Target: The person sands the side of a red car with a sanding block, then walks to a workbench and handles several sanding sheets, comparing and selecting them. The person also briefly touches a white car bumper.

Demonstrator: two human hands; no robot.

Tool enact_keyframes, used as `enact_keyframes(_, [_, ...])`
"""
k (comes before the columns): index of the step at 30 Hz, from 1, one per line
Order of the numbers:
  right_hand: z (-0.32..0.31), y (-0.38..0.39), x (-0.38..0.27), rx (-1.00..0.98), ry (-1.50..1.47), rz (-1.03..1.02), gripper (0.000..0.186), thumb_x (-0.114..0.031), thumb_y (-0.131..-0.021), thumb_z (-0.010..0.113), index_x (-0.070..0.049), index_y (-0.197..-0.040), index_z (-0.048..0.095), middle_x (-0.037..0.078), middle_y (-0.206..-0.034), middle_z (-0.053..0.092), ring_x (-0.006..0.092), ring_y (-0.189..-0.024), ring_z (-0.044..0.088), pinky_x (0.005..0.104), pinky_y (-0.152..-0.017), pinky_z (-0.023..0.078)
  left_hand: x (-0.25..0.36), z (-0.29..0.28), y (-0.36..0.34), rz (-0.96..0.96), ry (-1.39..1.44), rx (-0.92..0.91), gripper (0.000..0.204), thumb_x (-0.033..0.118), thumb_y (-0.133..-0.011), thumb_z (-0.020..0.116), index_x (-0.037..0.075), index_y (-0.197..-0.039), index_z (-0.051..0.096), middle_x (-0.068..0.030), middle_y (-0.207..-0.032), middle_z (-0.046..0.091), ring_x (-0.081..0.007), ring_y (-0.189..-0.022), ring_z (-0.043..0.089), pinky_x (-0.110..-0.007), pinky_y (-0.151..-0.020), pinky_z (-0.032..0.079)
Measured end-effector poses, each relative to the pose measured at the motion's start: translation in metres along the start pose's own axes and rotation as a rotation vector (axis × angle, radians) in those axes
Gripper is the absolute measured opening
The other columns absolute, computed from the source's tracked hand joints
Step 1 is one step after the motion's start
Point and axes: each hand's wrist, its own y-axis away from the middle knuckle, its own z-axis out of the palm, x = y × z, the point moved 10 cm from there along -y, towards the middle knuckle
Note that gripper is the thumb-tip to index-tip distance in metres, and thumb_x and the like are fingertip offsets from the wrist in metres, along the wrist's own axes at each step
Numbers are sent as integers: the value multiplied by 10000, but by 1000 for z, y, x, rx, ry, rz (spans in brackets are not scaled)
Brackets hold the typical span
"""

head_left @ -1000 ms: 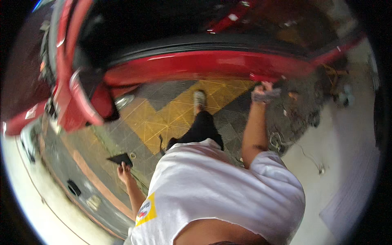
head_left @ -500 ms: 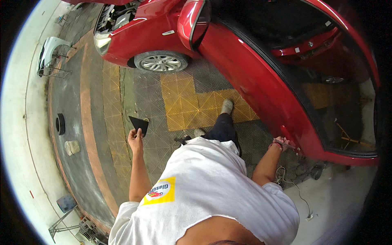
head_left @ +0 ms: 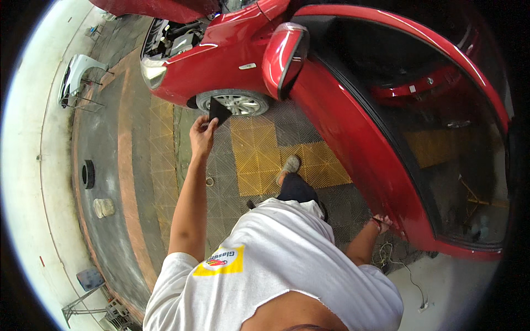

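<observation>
black triangle (head_left: 218, 112) in the left hand (head_left: 202, 134), right hand (head_left: 382, 222) at the red door (head_left: 353, 132).
the left thumb and fingers pinch the triangle near the upper middle of the frame, where it overlaps the wheel (head_left: 248, 105); the right hand, lower right, is at the door's outer face, its fingers too small to tell how far they close or whether they grip; the mirror (head_left: 281, 60) is at upper middle, a loose tyre (head_left: 88, 174) at left.

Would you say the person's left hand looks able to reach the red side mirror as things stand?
Probably yes: nothing visible stands between the left hand and the side mirror, though the hand is occupied, holding a black triangular piece.
</observation>
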Motion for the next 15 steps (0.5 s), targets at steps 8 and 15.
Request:
enact_keyframes(8, [-15,33,21,61,95,60,370,-456,-1087,537,-143,-1202,698,15,-1050,673,188,-905,613,393,-865,461,33,34,-112,23,-25,-17,123,153,-1018,783,59,-1070,723,42,-882,681,-50,-798,608,-225,-745,486])
enact_keyframes(15, [-39,68,43,76,220,103,399,-470,-1080,570,-111,-1186,706,24,-1027,677,204,-931,619,399,-899,462,53,83,-160,37,41,-40,186,130,-1027,764,7,-1164,741,-14,-965,746,-89,-860,674,-253,-783,546])
